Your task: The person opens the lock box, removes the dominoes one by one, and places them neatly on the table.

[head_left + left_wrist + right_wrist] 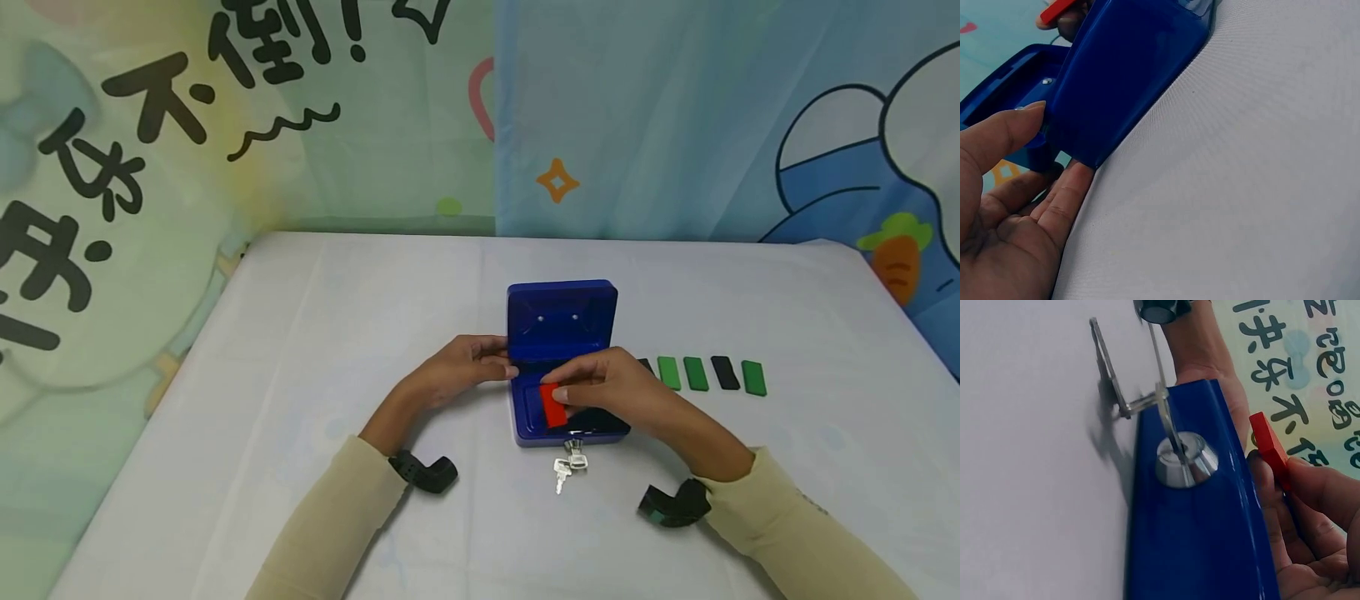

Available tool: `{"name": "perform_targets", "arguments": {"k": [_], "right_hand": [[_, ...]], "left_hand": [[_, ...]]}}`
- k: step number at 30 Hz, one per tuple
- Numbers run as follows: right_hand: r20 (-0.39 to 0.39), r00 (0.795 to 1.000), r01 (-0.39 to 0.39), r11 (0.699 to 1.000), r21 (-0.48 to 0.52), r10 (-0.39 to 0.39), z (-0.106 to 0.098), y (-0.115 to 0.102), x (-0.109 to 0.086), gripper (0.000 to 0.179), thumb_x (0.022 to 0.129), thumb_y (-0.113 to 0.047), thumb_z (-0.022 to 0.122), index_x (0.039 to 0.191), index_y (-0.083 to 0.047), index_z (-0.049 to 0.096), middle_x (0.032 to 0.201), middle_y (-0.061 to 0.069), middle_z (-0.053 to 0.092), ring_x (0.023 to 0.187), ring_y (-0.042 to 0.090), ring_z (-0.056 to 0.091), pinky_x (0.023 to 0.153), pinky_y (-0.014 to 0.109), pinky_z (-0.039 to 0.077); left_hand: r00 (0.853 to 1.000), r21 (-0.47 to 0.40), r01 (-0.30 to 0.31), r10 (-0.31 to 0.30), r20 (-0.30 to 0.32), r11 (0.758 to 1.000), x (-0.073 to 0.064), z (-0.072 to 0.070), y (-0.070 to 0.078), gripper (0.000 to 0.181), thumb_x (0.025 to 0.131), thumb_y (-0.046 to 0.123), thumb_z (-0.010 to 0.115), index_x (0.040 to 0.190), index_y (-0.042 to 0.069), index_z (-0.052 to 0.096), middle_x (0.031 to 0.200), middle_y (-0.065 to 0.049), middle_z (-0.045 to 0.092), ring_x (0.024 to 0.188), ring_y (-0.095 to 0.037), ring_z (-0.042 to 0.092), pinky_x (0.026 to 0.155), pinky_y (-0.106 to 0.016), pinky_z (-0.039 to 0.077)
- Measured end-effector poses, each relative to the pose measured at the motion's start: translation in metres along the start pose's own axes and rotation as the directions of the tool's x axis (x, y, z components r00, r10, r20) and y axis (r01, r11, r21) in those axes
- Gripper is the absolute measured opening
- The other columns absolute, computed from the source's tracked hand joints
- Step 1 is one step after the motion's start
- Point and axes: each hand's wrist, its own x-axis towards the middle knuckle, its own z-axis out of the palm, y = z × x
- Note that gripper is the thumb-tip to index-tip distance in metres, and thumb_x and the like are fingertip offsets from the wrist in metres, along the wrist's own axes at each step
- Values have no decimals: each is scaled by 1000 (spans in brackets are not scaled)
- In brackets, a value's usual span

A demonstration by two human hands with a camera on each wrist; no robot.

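Observation:
A blue metal cash box (528, 435) stands on the table with its lid (561, 321) raised. My left hand (468, 367) holds the box at its back left corner. In the left wrist view, the thumb (1016, 128) lies against the upper edge while the fingers (1066, 203) reach behind the lower corner. Between thumb and fingers, my right hand (611, 383) pinches a red rectangular block (553, 406) over the box's interior. That block looks tilted in the right wrist view. Part of the interior is hidden by the right hand.
Two silver keys (562, 471) hang from the lock (1186, 461) on the box's front. To the right of the box, green blocks (753, 377) and black blocks (725, 372) lie in a row, one partly behind the right hand. A white cloth (360, 292) covers the table.

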Motion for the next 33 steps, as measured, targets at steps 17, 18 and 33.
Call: {"name": "perform_targets", "arguments": {"k": [17,18,33], "right_hand": [[-114,993,26,998,51,-20,-21,8,-20,31,94,-9,64,120,8,63,120,22,62,92,23,67,81,30,55],[-118,993,30,998,57,-23,-23,8,-22,32,94,-9,64,120,9,63,121,22,62,92,23,67,81,30,55],[-227,974,-14,1000,-9,12,-58,21,-45,35,95,-16,65,121,6,63,110,7,68,91,20,67,80,29,55]], "left_hand": [[999,-41,-28,29,24,999,0,-1,-1,61,90,8,68,143,-7,41,132,-13,57,118,-21,57,99,-30,45],[999,-42,-28,29,23,999,0,-1,-2,60,90,7,68,142,-7,41,132,-13,57,118,-20,57,99,-30,45],[999,-40,-29,30,18,999,0,-1,-2,60,90,9,69,142,-6,42,131,-12,58,117,-20,58,99,-30,45]]}}
